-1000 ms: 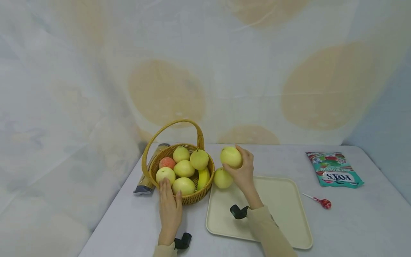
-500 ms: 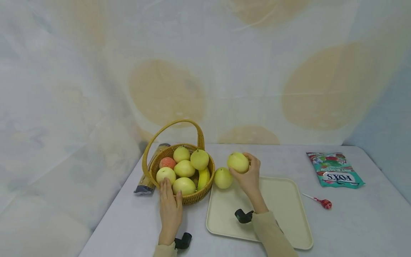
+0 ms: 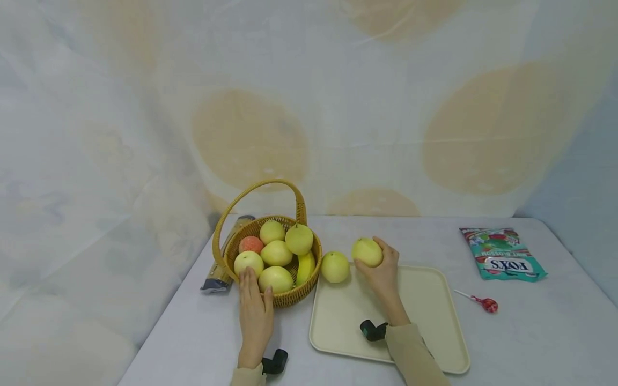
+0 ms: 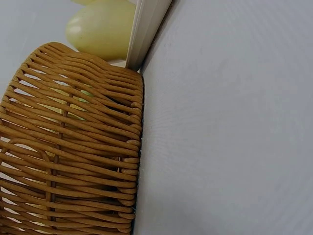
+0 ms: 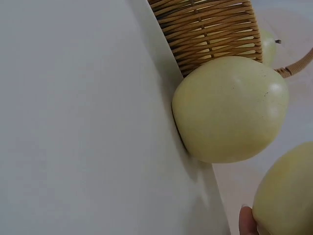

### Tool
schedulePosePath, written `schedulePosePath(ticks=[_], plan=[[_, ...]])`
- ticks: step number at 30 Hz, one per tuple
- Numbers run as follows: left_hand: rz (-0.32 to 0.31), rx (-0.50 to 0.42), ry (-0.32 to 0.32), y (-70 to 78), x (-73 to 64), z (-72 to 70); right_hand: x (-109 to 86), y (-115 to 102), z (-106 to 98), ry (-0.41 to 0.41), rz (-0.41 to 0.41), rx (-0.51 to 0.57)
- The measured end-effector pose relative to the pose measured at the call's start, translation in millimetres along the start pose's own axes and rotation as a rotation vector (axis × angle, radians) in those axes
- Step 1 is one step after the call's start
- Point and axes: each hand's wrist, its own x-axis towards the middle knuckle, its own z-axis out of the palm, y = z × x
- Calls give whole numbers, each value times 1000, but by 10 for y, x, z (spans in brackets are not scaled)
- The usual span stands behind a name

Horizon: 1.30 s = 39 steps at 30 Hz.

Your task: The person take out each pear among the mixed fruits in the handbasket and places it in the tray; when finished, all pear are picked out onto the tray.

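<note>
Right grip [image 3: 382,276]: clamped on a pale yellow-green fruit [image 3: 366,252], thumb to one side, fingers curled round the other; holding it by its flanks probably suits a smooth, nearly spherical body with no edge to catch. Right wrist view shows a gap between this fruit and the tray [image 3: 347,332], so it appears to be carried clear of it. Left grip [image 3: 256,316]: fingers straight and side by side, thumb apart, laid over the near rim of the basket [image 3: 293,298]; likely a steadying touch. Cannot tell whether the fingertips also press the fruit just beyond them. Just left of the right grip, a similar loose fruit [image 3: 335,267] sits at the tray's far left corner, near the basket wall; the flat surface presumably lets it settle. Materials: basket of glossy brown woven strands, openwork sides, tall arched handle [image 3: 300,206] above the load. Beyond the left grip, inside it: several waxy, rounded pale fruits, one rough-looking red fruit [image 3: 251,244] and a curved yellow banana [image 3: 304,268]. Tray cream, smooth, round-cornered, low-lipped, reaching below the right grip. Well right of that grip: a shiny, crinkled teal packet [image 3: 504,256].
</note>
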Motion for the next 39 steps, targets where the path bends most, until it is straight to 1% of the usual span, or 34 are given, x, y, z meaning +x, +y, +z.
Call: schedulePosePath(ticks=[5, 10, 15, 19, 27, 32, 39], plan=[[3, 1, 9, -8, 4, 6, -14, 36, 0, -19, 22, -16], [10, 3, 16, -8, 8, 8, -16, 76, 10, -20, 25, -19], [10, 5, 19, -5, 7, 7, -14, 119, 24, -51, 25, -23], [9, 3, 13, 1, 7, 1, -21, 132, 25, -65, 25, -27], [10, 0, 14, 1, 2, -1, -16, 177, 29, -57, 21, -25], [12, 2, 17, 2, 3, -3, -8, 204, 24, -80, 30, -31], [6, -3, -2, -2, 3, -3, -12, 211, 12, -101, 28, -17]])
